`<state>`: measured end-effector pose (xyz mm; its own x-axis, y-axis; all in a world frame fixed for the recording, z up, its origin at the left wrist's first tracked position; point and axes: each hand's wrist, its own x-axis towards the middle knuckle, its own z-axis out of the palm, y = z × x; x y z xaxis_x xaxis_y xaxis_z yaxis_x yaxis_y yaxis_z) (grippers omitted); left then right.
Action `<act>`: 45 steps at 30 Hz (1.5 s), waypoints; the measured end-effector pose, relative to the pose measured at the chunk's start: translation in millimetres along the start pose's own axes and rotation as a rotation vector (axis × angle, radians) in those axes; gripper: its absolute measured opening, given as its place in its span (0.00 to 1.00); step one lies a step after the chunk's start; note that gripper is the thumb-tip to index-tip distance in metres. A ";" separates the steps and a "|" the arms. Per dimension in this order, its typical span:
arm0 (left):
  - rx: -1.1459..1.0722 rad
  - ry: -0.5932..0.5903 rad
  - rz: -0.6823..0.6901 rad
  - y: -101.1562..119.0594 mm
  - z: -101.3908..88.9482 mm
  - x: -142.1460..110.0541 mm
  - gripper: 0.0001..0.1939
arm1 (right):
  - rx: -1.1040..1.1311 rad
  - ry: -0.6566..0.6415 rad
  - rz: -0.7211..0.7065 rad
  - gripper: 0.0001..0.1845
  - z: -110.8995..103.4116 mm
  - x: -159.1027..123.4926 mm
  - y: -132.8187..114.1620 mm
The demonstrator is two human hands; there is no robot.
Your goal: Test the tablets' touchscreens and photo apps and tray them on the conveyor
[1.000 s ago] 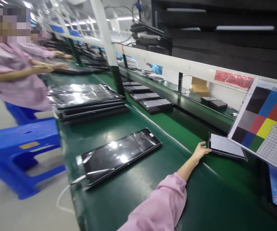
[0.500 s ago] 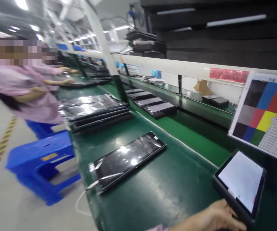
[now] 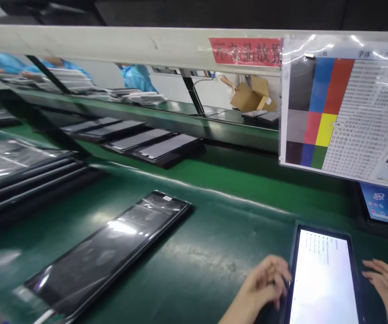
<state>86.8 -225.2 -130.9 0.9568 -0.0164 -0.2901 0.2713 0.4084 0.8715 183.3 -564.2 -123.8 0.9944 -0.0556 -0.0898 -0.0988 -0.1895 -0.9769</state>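
A tablet with a lit white screen [image 3: 322, 279] lies on the green belt [image 3: 214, 234] at the bottom right, in a dark case. My left hand [image 3: 263, 285] rests at its left edge with the fingers curled against the case. My right hand [image 3: 385, 281] is just off its right edge, fingers stretched out and apart, holding nothing. A long dark panel in clear film [image 3: 109, 249] lies on the belt to the left of my hands.
A colour chart sheet [image 3: 342, 112] stands behind the tablet, with a second lit tablet [image 3: 383, 204] under it. Stacked dark panels [image 3: 18, 175] sit at the far left, flat trays [image 3: 153, 146] behind, and a cardboard box [image 3: 251, 96] on the rear shelf.
My left hand pulled the white-screen tablet from the back of the belt to right in front of me. My right hand has come into view beside it. The view swung right, away from the co-workers.
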 end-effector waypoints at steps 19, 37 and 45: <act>0.282 0.066 0.049 32.8 19.1 10.6 0.40 | -0.337 -0.162 -0.487 0.20 18.9 -14.3 -29.8; 0.255 0.072 0.017 45.1 35.5 17.5 0.29 | -0.842 -0.663 -1.255 0.18 51.2 -73.6 -97.6; 0.217 0.066 -0.004 48.3 34.9 17.6 0.31 | -0.731 -0.528 -1.114 0.17 35.5 -65.4 -85.0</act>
<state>120.4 -237.6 -80.0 0.9489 0.0452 -0.3124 0.2975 0.2024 0.9330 128.0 -509.7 -41.8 0.4460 0.7880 0.4243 0.8921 -0.3531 -0.2820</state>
